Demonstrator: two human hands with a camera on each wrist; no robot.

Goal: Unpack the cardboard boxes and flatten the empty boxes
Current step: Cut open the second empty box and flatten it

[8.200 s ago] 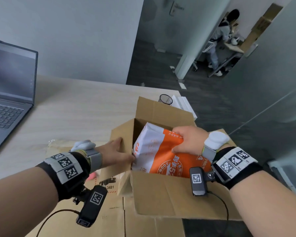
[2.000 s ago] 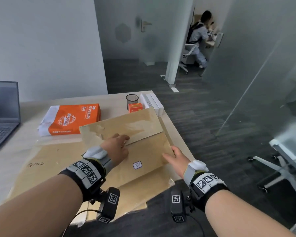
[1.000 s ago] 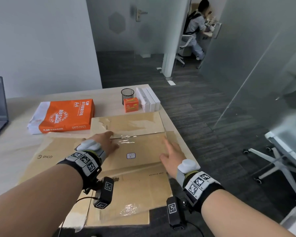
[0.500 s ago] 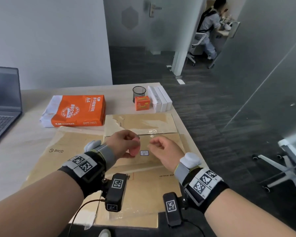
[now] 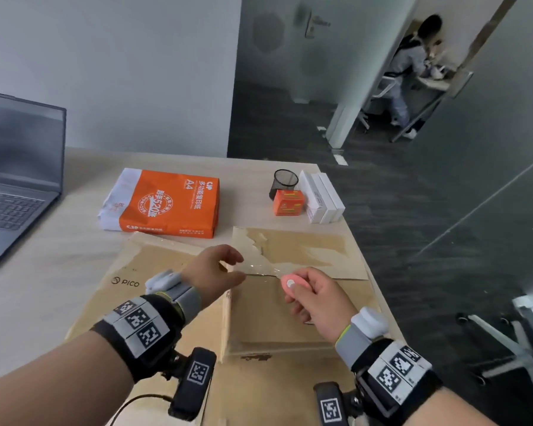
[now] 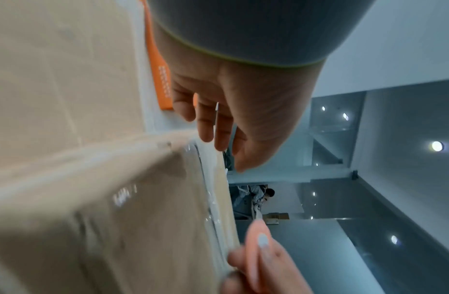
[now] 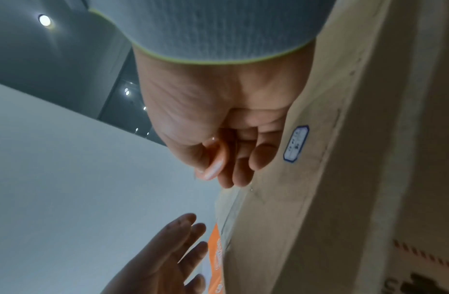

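A flattened cardboard box (image 5: 290,318) lies on a larger flat PICO cardboard sheet (image 5: 142,272) at the table's near right, its taped flap (image 5: 305,250) spread out behind. The orange A4 paper ream (image 5: 166,207) sits on the table beyond. My right hand (image 5: 293,290) pinches a small pink cutter (image 5: 291,284) just above the flat box. My left hand (image 5: 239,267) hovers beside it with relaxed fingers and holds nothing. In the left wrist view the left hand's fingers (image 6: 213,129) hang loose over the cardboard (image 6: 92,199). In the right wrist view the pink cutter (image 7: 215,159) shows between thumb and fingers.
An open laptop (image 5: 13,179) stands at the far left. A black mesh cup (image 5: 285,182), a small orange box (image 5: 288,202) and white boxes (image 5: 322,198) sit at the far right corner. The table edge (image 5: 379,290) runs close to my right hand; a chair base (image 5: 505,348) is beyond.
A second ago both hands pressed flat on the cardboard. Then the left hand held the pink cutter; now the right hand holds it and the left has let go.
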